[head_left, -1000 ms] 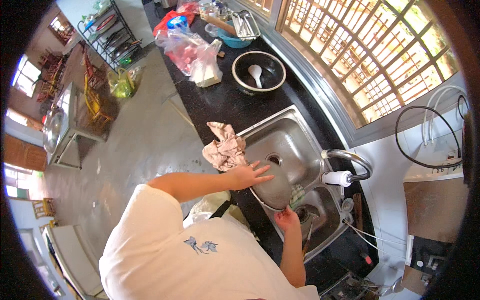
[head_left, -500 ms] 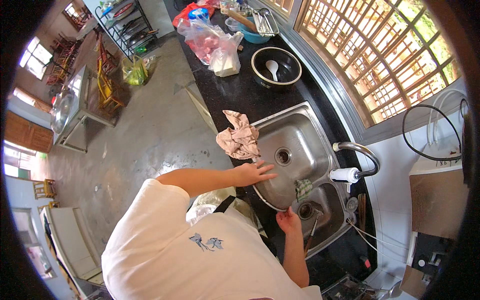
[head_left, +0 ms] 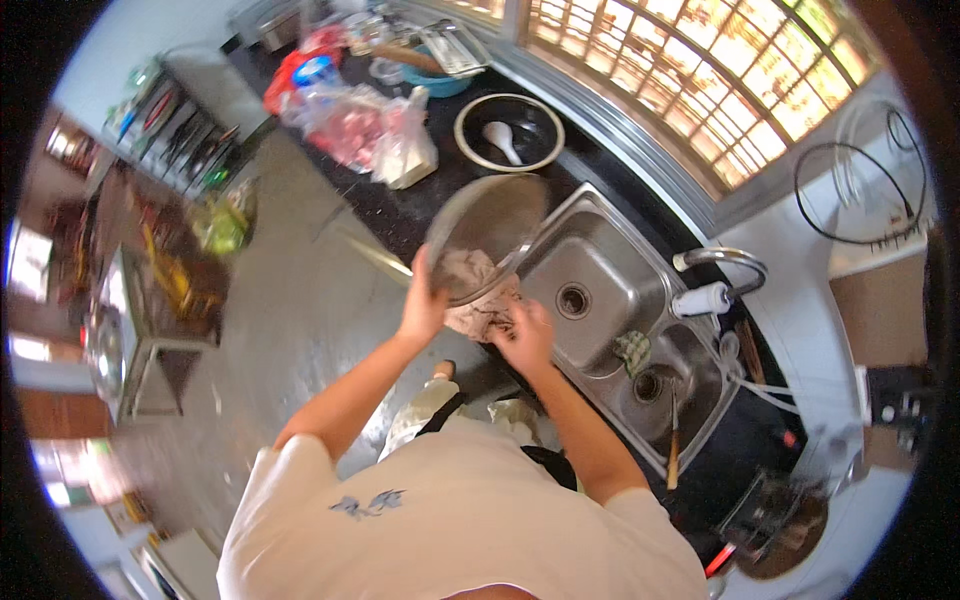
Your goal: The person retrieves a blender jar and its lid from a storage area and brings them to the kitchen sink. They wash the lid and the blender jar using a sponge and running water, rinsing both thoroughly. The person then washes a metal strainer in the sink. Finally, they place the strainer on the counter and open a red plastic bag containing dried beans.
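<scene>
My left hand (head_left: pixel 425 300) grips the near rim of a large steel bowl (head_left: pixel 487 232), which is tilted on edge over the counter at the sink's left side. Just right of it, my right hand (head_left: pixel 524 336) closes on a crumpled pinkish cloth (head_left: pixel 476 314). The cloth lies on the sink's front-left edge, right under the bowl. The big left basin of the steel sink (head_left: pixel 600 262) is beside both hands.
A curved faucet (head_left: pixel 722 262) with a white filter stands behind the sink. A green scrubber (head_left: pixel 632 350) and a wooden-handled utensil (head_left: pixel 673 450) lie by the small basin. Farther along the dark counter are a dark bowl with a white spoon (head_left: pixel 509 131), plastic bags (head_left: pixel 362 128) and a blue bowl (head_left: pixel 440 82).
My left hand left the sink rim and now holds up the steel bowl. My right hand came out of the small basin onto the cloth. The view has swung.
</scene>
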`<state>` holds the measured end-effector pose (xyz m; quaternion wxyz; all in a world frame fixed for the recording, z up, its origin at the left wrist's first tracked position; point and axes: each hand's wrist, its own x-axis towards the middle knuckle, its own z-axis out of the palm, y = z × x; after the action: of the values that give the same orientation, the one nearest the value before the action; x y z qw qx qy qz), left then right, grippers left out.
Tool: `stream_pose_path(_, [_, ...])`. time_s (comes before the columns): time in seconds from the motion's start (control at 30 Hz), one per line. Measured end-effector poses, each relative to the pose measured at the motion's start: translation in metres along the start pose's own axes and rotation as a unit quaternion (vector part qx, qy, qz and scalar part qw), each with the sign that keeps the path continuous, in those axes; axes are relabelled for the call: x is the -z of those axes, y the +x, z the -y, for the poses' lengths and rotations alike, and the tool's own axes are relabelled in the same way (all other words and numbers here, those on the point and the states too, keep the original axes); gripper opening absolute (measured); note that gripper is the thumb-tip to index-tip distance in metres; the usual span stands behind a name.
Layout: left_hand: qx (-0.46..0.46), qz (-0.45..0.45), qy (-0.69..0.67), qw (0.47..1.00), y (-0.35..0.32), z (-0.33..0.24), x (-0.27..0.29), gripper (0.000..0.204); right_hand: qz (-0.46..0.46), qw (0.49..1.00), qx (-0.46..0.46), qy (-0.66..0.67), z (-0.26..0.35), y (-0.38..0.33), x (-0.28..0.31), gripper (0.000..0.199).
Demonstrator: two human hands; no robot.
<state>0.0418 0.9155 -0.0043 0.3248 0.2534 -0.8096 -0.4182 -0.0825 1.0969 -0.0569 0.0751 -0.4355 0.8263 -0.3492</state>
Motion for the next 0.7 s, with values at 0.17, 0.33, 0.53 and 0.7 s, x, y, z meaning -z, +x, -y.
stream_pose_path(0.17, [0.192, 0.075, -0.207, 0.956, 0.001, 0.042, 0.052, 0.063, -0.023, 0.957, -0.168, -0.235, 0.042, 0.038, -0.105, 0.079])
stream_pose_path(0.33, [0.341, 0.141, -0.167, 0.914, 0.016, 0.042, 0.059, 0.059, -0.051, 0.969, -0.122, -0.208, -0.007, -0.009, -0.123, 0.064])
stream_pose_path(0.53, [0.296, 0.230, -0.205, 0.904, 0.028, 0.010, 0.027, 0.063, -0.081, 0.963, -0.166, -0.196, -0.047, -0.118, -0.029, 0.056])
stream_pose_path(0.7, [0.285, 0.289, -0.248, 0.879, 0.022, 0.000, -0.008, 0.070, -0.106, 0.896, -0.336, -0.268, -0.079, -0.227, 0.023, 0.055])
